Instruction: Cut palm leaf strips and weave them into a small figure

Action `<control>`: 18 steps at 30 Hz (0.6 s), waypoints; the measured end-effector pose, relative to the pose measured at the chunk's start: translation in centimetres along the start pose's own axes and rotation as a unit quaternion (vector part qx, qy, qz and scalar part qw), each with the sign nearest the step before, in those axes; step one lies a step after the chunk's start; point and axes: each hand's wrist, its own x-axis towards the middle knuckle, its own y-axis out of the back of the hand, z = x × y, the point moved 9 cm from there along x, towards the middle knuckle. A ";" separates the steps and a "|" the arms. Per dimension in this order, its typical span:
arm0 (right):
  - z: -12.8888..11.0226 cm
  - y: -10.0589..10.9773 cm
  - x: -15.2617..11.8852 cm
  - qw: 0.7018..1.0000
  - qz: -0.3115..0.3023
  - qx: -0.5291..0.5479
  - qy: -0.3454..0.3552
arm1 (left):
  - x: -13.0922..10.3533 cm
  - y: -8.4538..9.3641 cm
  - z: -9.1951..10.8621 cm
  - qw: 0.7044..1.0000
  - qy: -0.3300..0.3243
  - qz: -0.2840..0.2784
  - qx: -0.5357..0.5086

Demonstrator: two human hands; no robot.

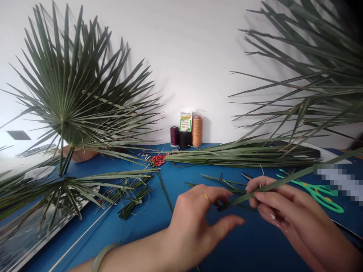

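A long green palm leaf strip (pixel 295 176) runs from the upper right down to the middle of the view. My right hand (pixel 283 204) pinches it between thumb and fingers near its lower end. A thin pale thread or wire (pixel 262 172) curves up beside those fingertips. My left hand (pixel 195 223) is at the strip's lower end, its thumb spread away from the other fingers. Whether its curled fingers touch the strip's dark tip is hard to see. Cut leaf pieces (pixel 227 183) lie on the table behind both hands.
Green-handled scissors (pixel 320 192) lie right of my right hand. A bundle of leaf strips (pixel 227 154) stretches across the back of the blue table (pixel 136 241). Thread spools (pixel 197 130) stand by the wall, near a red rose patch (pixel 159 160). Fan palm leaves (pixel 70 94) rise at left.
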 end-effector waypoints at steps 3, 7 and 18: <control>0.2 -0.3 -0.3 0.999 -0.003 -0.037 -0.011 | -0.8 -0.4 2.1 0.980 -0.154 -0.013 0.123; -0.2 -0.3 0.0 0.993 -0.019 -0.114 0.017 | 0.4 0.6 -1.0 0.999 0.030 0.027 0.037; -4.1 -2.8 -2.7 0.842 0.002 -0.420 0.338 | 0.2 -0.4 -4.7 0.906 0.284 0.057 -0.308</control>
